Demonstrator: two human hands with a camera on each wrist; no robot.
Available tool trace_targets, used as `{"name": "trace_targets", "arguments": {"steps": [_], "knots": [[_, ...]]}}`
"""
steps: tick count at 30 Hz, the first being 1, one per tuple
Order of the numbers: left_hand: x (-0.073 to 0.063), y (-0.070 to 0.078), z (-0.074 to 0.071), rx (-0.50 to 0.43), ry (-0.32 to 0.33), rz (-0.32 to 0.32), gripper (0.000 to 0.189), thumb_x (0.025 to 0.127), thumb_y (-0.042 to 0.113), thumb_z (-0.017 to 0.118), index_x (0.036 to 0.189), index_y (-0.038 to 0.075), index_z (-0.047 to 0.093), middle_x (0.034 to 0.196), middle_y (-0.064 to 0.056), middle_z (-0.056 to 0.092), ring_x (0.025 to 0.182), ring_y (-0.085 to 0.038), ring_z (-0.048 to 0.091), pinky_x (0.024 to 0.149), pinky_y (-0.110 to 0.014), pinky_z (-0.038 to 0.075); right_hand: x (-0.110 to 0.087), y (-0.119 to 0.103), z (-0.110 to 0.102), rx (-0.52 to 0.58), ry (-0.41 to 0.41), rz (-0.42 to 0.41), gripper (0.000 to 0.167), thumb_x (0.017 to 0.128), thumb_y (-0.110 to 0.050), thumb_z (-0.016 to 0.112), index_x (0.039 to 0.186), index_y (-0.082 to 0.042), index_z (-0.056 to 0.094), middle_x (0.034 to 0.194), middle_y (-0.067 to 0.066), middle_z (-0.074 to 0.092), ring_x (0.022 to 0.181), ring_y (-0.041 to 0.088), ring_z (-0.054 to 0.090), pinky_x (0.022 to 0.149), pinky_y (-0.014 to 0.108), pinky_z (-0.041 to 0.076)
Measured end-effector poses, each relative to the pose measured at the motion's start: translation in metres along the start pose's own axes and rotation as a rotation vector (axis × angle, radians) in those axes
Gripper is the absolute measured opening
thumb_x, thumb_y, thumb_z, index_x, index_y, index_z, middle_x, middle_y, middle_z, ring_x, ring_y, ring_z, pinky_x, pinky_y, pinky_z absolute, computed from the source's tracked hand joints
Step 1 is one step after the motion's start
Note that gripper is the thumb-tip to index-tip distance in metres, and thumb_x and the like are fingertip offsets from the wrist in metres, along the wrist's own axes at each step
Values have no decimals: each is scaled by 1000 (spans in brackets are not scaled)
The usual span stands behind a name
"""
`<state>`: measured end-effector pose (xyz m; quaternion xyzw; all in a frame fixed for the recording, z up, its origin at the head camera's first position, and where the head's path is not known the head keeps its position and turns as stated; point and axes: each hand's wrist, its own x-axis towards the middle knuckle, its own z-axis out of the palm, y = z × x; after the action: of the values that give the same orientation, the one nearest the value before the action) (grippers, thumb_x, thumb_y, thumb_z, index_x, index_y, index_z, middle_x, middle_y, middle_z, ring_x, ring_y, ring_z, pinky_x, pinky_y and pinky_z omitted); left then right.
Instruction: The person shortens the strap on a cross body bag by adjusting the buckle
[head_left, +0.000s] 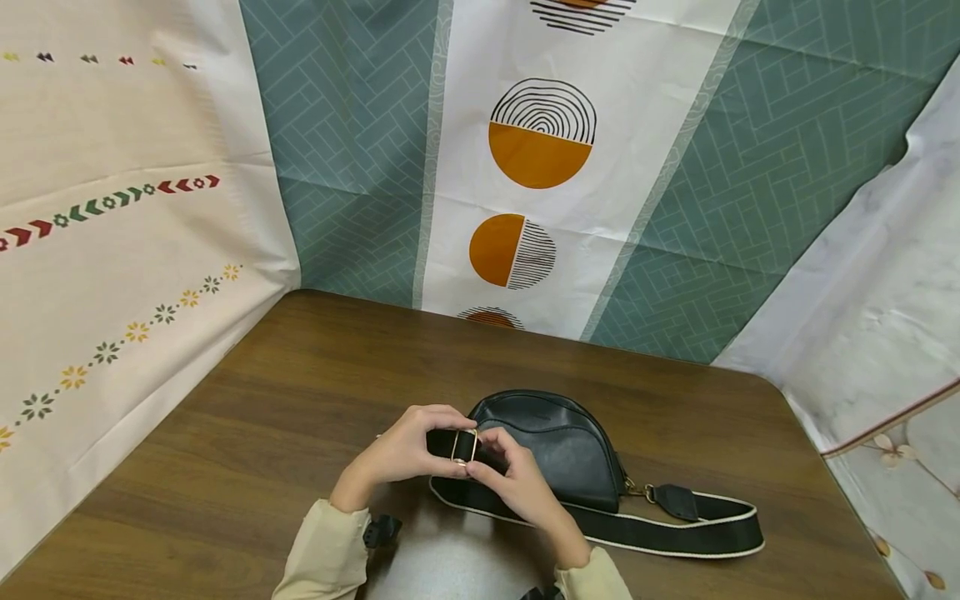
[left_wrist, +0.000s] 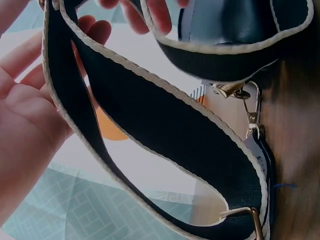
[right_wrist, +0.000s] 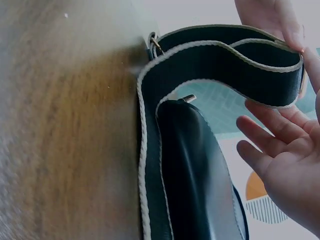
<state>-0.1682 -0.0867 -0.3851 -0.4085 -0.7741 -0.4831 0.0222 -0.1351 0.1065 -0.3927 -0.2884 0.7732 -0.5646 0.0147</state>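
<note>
Left hand (head_left: pixel 403 452) and right hand (head_left: pixel 522 485) seemingly pinched the gold slider (head_left: pixel 475 445); easing the strap (head_left: pixel 660 536) through flat, untwisted, was best.

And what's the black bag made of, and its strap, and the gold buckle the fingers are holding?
The bag looks like smooth leather, maybe real, maybe fake: it has a soft shine and a wavy seam. The strap seems to be woven cloth, because it looks dull with bumpy, pale edges. The buckle is probably polished metal, since it's gold-coloured and shiny.
</note>
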Motion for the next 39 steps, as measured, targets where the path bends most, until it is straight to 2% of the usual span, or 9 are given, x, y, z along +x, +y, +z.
{"name": "trace_targets", "arguments": {"steps": [2, 9, 15, 19, 22, 28, 31, 35, 39], "knots": [[0, 1, -1, -1, -13, -8, 44, 71, 16, 76, 108, -3, 61, 100, -5, 61, 84, -14, 55, 67, -25, 48, 0, -1, -1, -13, 27, -2, 18, 82, 0, 61, 96, 6, 51, 89, 16, 61, 81, 22, 56, 75, 43, 45], [-1, -1, -4, -18, -34, -25, 43, 72, 18, 75, 109, 1, 61, 101, -5, 61, 84, -14, 55, 67, -27, 49, -1, -1, -5, -25, 117, -28, 11, 78, 4, 63, 87, 5, 57, 75, 9, 59, 68, 9, 52, 61, 27, 44], [-2, -2, -5, -5, -39, -17, 43, 73, 19, 75, 109, 0, 61, 100, -5, 61, 84, -14, 55, 68, -28, 48, -2, -1, -7, -16, 127, -10, 10, 76, 4, 64, 85, 5, 59, 69, 2, 55, 66, 6, 49, 61, 25, 41], [-1, -2, -3, 19, -38, -30, 43, 71, 16, 76, 108, 1, 62, 99, -4, 61, 85, -13, 55, 70, -27, 47, -3, 5, -7, 32, 120, -21, 10, 76, 6, 63, 85, 6, 58, 65, 4, 54, 63, 5, 48, 58, 23, 41], [-1, 5, -4, 24, -30, -23, 42, 68, 10, 75, 106, -2, 62, 97, -8, 62, 85, -16, 55, 71, -29, 47, -3, 16, -7, 97, 99, -13, 8, 79, 8, 59, 87, 9, 57, 66, 7, 57, 62, 3, 50, 57, 20, 42], [3, 32, -10, 8, -34, -14, 38, 67, 1, 72, 102, -7, 61, 95, -15, 61, 82, -23, 56, 69, -31, 47, -3, 27, -6, 304, 25, 108, 15, 87, 4, 51, 94, 17, 49, 76, 6, 60, 65, 4, 54, 58, 18, 45], [5, 37, -10, 5, -41, -32, 37, 67, -1, 71, 102, -7, 61, 95, -16, 61, 82, -25, 56, 68, -35, 48, -3, 26, -6, 379, 28, 177, 22, 87, 2, 52, 98, 21, 48, 81, 12, 61, 70, 7, 58, 62, 19, 47], [5, 36, -9, -3, -45, -42, 37, 67, -1, 71, 102, -7, 61, 95, -16, 61, 81, -25, 56, 67, -37, 48, -3, 23, -6, 409, 76, 241, 26, 85, 2, 54, 99, 23, 49, 86, 23, 61, 72, 10, 60, 63, 20, 47], [3, 21, -4, -6, -46, -36, 39, 67, 2, 72, 104, -4, 61, 96, -14, 61, 81, -23, 56, 66, -37, 48, -2, 22, -4, 427, 132, 295, 25, 83, 3, 56, 97, 23, 51, 83, 21, 62, 68, 10, 60, 58, 19, 47]]}}
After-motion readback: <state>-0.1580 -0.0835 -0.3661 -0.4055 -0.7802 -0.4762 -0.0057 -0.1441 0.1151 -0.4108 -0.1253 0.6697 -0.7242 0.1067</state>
